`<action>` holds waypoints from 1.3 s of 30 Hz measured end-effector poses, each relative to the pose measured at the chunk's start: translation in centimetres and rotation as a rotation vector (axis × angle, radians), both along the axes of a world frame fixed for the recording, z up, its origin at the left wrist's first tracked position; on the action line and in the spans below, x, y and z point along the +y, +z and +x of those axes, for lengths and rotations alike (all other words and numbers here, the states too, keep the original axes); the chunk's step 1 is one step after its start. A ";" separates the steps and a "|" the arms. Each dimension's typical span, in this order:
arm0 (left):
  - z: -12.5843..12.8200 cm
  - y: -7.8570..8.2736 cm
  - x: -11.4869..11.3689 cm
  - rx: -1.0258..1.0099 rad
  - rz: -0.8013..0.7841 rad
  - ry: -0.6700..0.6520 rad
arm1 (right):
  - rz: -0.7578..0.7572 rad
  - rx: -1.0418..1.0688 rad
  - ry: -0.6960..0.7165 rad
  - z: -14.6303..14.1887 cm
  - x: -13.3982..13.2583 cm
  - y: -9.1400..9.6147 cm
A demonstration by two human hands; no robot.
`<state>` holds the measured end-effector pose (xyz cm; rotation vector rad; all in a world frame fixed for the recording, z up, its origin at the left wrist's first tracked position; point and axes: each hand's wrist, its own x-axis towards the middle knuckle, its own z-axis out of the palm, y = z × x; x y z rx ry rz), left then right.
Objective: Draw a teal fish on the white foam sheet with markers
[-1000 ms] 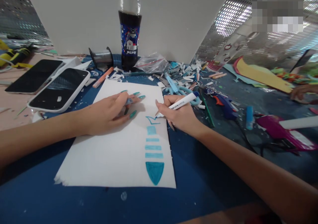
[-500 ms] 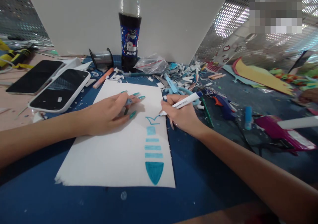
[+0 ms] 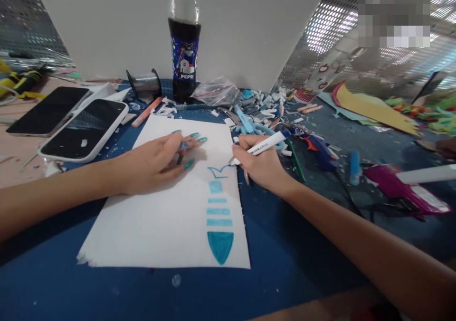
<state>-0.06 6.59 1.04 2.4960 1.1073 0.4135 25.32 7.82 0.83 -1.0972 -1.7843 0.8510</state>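
Observation:
A white sheet of paper (image 3: 149, 226) lies on the blue table, its lower left corner torn. Down its right side runs a teal fish-bone drawing: a filled head (image 3: 220, 246), several lighter bars and an outlined tail (image 3: 218, 172). My right hand (image 3: 261, 162) is closed round a white acrylic marker (image 3: 265, 144), its tip touching the paper at the tail's upper right end. Resting on the sheet left of the drawing, my left hand (image 3: 160, 162) has a slim pen-like object (image 3: 182, 146), grey-blue and dark, between its fingers; most of it is hidden.
Two phones (image 3: 83, 130) lie at left. Behind the paper stand a Pepsi bottle (image 3: 184, 57) and a wire spool (image 3: 145, 86). Light-blue scissors (image 3: 245, 121) and paper scraps lie beyond my right hand. A blue glue gun (image 3: 322, 154) and a magenta tool (image 3: 402, 188) are at right.
The marker tip has slid slightly right, lengthening the tail's upper line a little. My left hand stays in place on the paper. The whole view has shifted slightly.

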 end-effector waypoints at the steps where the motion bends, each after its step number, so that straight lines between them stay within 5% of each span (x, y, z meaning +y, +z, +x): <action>1: 0.0 -0.1 0.1 -0.006 0.008 -0.008 | 0.004 0.004 0.004 0.0 0.0 0.0; 39: 0.0 -0.3 0.3 -0.044 0.048 -0.081 | -0.009 -0.031 0.262 0.3 0.0 0.1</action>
